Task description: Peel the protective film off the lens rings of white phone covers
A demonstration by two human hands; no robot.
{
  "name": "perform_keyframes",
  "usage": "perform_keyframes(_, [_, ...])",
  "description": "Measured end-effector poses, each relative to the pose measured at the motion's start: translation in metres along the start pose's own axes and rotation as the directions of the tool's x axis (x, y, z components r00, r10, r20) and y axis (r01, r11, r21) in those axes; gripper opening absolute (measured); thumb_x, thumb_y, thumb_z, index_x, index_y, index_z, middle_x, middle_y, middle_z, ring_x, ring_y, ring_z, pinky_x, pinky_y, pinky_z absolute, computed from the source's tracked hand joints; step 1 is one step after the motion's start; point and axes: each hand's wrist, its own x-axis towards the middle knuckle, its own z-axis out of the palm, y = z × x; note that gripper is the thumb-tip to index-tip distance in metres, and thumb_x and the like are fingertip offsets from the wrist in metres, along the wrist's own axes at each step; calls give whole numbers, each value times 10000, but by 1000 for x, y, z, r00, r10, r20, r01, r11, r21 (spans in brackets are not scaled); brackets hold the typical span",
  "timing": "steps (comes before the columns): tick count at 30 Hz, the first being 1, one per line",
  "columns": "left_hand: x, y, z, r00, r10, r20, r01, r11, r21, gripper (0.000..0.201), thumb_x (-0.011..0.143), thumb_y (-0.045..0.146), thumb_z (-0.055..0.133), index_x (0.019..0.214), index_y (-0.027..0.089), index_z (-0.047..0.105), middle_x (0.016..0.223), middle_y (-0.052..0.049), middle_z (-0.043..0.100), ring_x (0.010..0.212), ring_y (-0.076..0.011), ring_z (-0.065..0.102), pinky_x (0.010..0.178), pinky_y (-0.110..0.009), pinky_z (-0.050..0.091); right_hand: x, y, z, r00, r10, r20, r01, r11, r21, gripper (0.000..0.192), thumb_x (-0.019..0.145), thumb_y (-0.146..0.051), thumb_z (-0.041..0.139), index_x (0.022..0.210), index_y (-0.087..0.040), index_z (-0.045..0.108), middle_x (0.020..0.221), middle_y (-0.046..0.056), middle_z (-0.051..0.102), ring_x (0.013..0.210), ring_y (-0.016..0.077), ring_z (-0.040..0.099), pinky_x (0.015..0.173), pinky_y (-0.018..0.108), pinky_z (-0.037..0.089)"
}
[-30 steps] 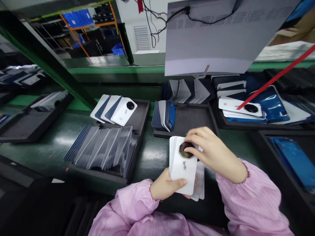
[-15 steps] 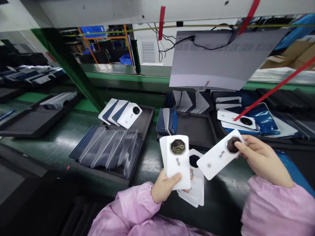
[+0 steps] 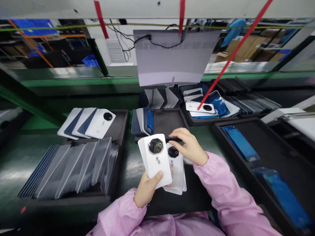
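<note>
My left hand [image 3: 145, 193] grips a fanned stack of white phone back covers [image 3: 158, 164]; the top one shows a dark octagonal camera ring. Just right of it, a small pile of white covers [image 3: 178, 175] lies on the dark green bench. My right hand [image 3: 190, 147] rests at the far end of that pile with loose, spread fingers touching the top cover, whose round camera hole faces up. Both sleeves are pink.
A black tray [image 3: 121, 131] on the left holds rows of upright covers [image 3: 73, 167] and a fan of flat ones [image 3: 86, 123]. The middle tray [image 3: 169, 119] holds upright covers [image 3: 142, 121]. The right tray [image 3: 270, 147] holds blue film pieces [image 3: 240, 142]. A grey panel [image 3: 172, 59] hangs overhead.
My right hand, which held one cover out to the right, has come back to the pile, and that cover now lies on top. The view has shifted right.
</note>
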Motion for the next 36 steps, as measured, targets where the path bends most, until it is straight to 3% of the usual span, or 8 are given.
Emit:
perform_keyframes(2, [-1, -1, -1, 999, -25, 27, 23, 998, 57, 365, 805, 353, 632, 1085, 119, 641, 1088, -170, 674, 800, -277, 674, 666, -404, 560, 9, -17, -8, 999, -54, 4, 53, 994, 91, 101, 829, -234, 620, 915, -181, 628, 906, 55, 597, 895, 191, 544, 813, 353, 452])
perform_keyframes(6, [0, 1, -3, 999, -15, 36, 7, 978, 206, 375, 819, 376, 605, 1103, 135, 648, 1060, -145, 688, 764, -245, 666, 710, -398, 547, 20, -35, -11, 997, -69, 43, 64, 991, 117, 60, 788, -203, 669, 795, -168, 620, 804, 30, 588, 806, 171, 517, 779, 340, 431])
perform_keyframes(10, [1, 3, -5, 998, 14, 54, -33, 928, 372, 356, 852, 377, 553, 1087, 133, 664, 1040, -127, 696, 775, -230, 650, 748, -375, 532, 19, -33, -16, 993, -15, 117, -1, 990, 138, 64, 777, -175, 674, 769, -163, 611, 792, 24, 577, 796, 164, 507, 767, 321, 427])
perform_keyframes(16, [1, 3, -5, 997, 0, 74, -36, 872, 488, 318, 880, 334, 520, 1099, 151, 661, 1011, -97, 703, 844, -224, 641, 801, -353, 510, 13, -30, -23, 981, 6, 195, -38, 986, 161, 62, 779, -137, 660, 752, -155, 608, 757, 16, 561, 780, 153, 497, 744, 292, 421])
perform_keyframes(29, [-3, 6, -2, 996, -56, 62, 20, 881, 473, 332, 878, 343, 524, 1091, 129, 664, 996, -109, 714, 892, -246, 659, 819, -354, 525, 11, -33, -24, 991, -25, 134, 11, 994, 106, 125, 775, -142, 676, 778, -148, 551, 789, 21, 561, 769, 146, 497, 739, 282, 422])
perform_keyframes(36, [-2, 4, -4, 996, -61, 63, 24, 879, 476, 318, 873, 341, 534, 1092, 154, 669, 1013, -102, 710, 878, -230, 656, 806, -332, 523, 13, -29, -25, 985, -40, 169, 20, 993, 117, 114, 779, -148, 677, 739, -155, 571, 766, 20, 564, 754, 148, 494, 721, 285, 430])
